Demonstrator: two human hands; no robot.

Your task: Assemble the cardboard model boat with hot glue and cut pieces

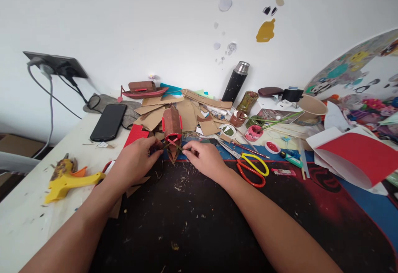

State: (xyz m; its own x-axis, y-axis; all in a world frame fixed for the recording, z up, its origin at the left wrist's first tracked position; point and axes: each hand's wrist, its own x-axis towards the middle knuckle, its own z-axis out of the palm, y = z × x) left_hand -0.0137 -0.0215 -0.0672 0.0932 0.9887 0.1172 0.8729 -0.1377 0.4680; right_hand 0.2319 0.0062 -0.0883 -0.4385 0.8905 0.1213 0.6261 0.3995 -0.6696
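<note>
Our left hand (143, 158) and right hand (201, 155) meet at the near end of a small brown model boat (172, 129), one on either side. We bring the right thumb and fingers together in a pinch on the end of a thin greenish strip (179, 146), which lies across the boat's near end. Our left thumb and forefinger are bent close together beside the hull; we cannot tell whether they grip anything. The boat, with its arched cabin and red trim, sits at the far edge of a black mat (186, 240), where pale scraps (182, 179) lie scattered nearer us. Beyond it we see heaped cardboard pieces (188, 117) and, far left, a second model boat (144, 91). To the right lie scissors (240, 156) with red and yellow handles, and beyond them an open jar of pink paint (254, 134). To the left, on the white table (74, 148), rest a phone (108, 122) and, nearer, a yellow glue gun (66, 181).
</note>
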